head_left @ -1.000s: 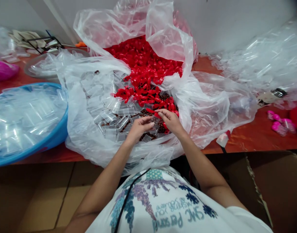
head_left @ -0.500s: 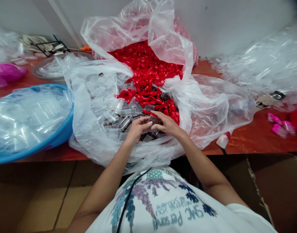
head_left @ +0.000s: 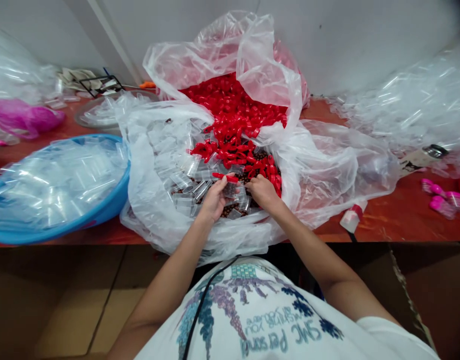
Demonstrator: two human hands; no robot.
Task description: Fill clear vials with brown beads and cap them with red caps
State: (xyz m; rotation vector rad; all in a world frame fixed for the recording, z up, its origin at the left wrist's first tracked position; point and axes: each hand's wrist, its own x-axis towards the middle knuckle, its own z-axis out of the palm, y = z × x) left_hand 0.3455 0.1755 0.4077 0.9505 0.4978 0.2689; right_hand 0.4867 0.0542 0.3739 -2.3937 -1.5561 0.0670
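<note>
Head view: the left hand [head_left: 214, 200] pinches a red cap [head_left: 232, 179] over the beads [head_left: 227, 212] — long axis crosswise, right end slightly lower — while the right hand [head_left: 263, 192], apart, curls, its grip unclear.

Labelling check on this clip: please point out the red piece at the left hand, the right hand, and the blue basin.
Red piece [head_left: 217, 175]: head view, on its left end.
Right hand [head_left: 264, 193]: head view, on the back of the hand.
Blue basin [head_left: 115, 205]: head view, on its outer wall.
</note>
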